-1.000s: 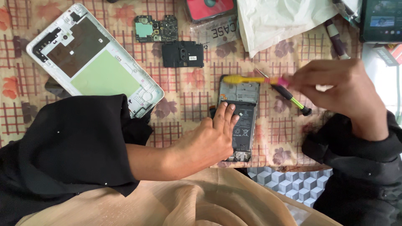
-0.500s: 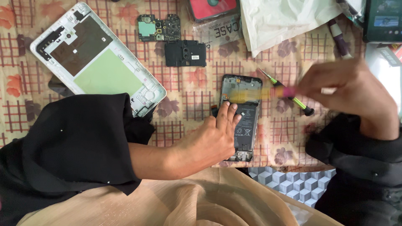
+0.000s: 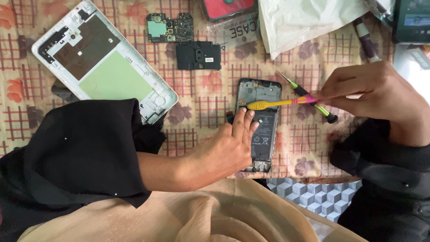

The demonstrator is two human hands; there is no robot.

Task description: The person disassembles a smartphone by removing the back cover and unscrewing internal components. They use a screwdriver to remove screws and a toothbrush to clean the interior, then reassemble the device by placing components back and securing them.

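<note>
My left hand [image 3: 228, 150] lies flat on the opened phone [image 3: 259, 125], fingers spread a little and pressing down on its dark battery — it pins rather than grips. The phone lies face down, back cover off, near the front edge of the bench [image 3: 201, 96], which is covered by a cloth with red checks and flowers.

My right hand [image 3: 380, 96] is closed around a yellow brush [image 3: 275, 104] with a pink grip, pinched between thumb and fingertips. The brush lies nearly level across the upper part of the phone, its yellow head touching the frame at the left edge, just above my left fingertips. A thin green screwdriver [image 3: 309, 96] with a black cap slants beneath the brush, just beside the phone's right side; I cannot tell whether my right hand is holding it too.

Further up the bench, well apart from the phone, lie a green circuit board [image 3: 170, 28] and just below it a black plastic cover [image 3: 198, 55] with a camera opening. To the left lies a big white phone frame [image 3: 103, 62], tilted, its lower corner tucked under my black sleeve [image 3: 76, 152]. A crumpled white sheet [image 3: 304, 20] sits at the top right — beside it a clear packet [image 3: 235, 29] with a red case on it.
</note>
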